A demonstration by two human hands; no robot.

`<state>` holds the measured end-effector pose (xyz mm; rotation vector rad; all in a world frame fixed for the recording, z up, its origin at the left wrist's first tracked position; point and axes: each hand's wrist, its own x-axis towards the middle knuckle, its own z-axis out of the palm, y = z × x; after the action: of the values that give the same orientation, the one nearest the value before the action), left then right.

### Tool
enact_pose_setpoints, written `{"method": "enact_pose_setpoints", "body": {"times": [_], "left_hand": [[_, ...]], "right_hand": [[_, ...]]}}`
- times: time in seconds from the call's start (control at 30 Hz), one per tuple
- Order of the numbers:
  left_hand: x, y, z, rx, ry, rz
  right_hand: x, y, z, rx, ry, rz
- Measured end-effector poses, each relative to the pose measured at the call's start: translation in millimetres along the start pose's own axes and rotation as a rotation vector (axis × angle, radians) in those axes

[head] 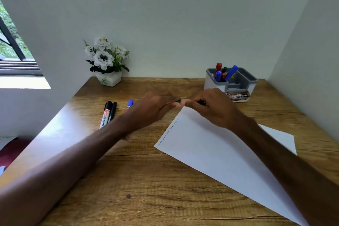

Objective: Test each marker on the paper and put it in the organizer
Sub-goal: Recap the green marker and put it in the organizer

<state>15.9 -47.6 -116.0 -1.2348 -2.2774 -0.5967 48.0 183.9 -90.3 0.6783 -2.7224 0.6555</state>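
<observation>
A green marker [178, 101] is held between both hands above the far corner of the white paper [216, 154]. My left hand [154, 106] grips its left end, where a bit of green shows. My right hand [211, 105] grips the dark body on the right. Most of the marker is hidden by fingers. The paper carries a faint blue line along its left edge. The grey and white organizer [238, 86] stands at the back right and holds red, blue and green markers. Two black-capped markers [108, 113] and a blue marker [130, 103] lie on the desk at left.
A white pot of white artificial flowers [107, 60] stands at the back left of the wooden desk [139, 180]. White walls close in at the back and right. A window opening lies off the desk's left edge.
</observation>
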Motion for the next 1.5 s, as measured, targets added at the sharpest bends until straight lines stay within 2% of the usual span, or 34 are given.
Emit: {"method": "enact_pose_setpoints", "body": {"times": [0.07,0.1,0.13,0.2,0.27,0.3,0.37,0.47,0.53,0.7,0.9,1.13,1.33,1.5], "left_hand": [[0.0,-1.8,-0.6,0.005,0.001,-0.098],[0.5,-3.6,-0.8,-0.002,0.000,-0.174],[-0.4,-6.9,-1.1,-0.020,0.010,-0.249],[-4.0,-10.3,-1.4,-0.081,0.045,-0.346],[-4.9,-5.6,-2.0,-0.145,0.058,-0.360],[-4.3,-1.0,-2.7,-0.175,0.034,-0.380],[-1.8,7.7,-4.3,-0.226,-0.094,-0.446],[-1.5,7.6,-1.3,-0.196,-0.383,-0.506],[-3.9,2.8,2.6,-0.149,-0.479,-0.504],[-1.4,-2.6,5.5,-0.177,-0.483,-0.528],[-1.8,-6.6,-1.0,-0.296,-0.489,-0.596],[-0.2,-5.0,0.7,-0.288,-0.472,-0.618],[0.5,-2.9,-0.7,-0.266,-0.474,-0.616],[0.3,-2.4,-0.8,-0.261,-0.474,-0.614]], "right_hand": [[0.0,5.8,-1.2,-0.040,-0.027,0.099],[-0.4,8.0,-2.2,0.018,-0.023,0.164],[0.3,9.7,-2.2,0.155,0.002,0.229],[1.6,6.9,-3.6,0.596,0.091,0.358],[2.0,3.9,-7.3,1.062,0.112,0.423],[2.0,2.8,-8.4,1.210,0.089,0.418],[0.4,2.9,-5.2,1.325,0.009,0.371],[-4.8,2.3,7.5,1.228,-0.062,0.327],[-7.5,-0.4,15.3,1.124,-0.050,0.319],[-8.5,-4.3,24.1,0.961,0.033,0.320],[-10.0,-8.8,25.2,0.981,-0.018,0.453],[-12.7,-10.3,30.0,0.910,-0.016,0.348],[-6.1,-10.6,41.7,0.629,0.132,0.208],[-8.0,-12.7,41.9,0.565,0.147,0.176]]}}
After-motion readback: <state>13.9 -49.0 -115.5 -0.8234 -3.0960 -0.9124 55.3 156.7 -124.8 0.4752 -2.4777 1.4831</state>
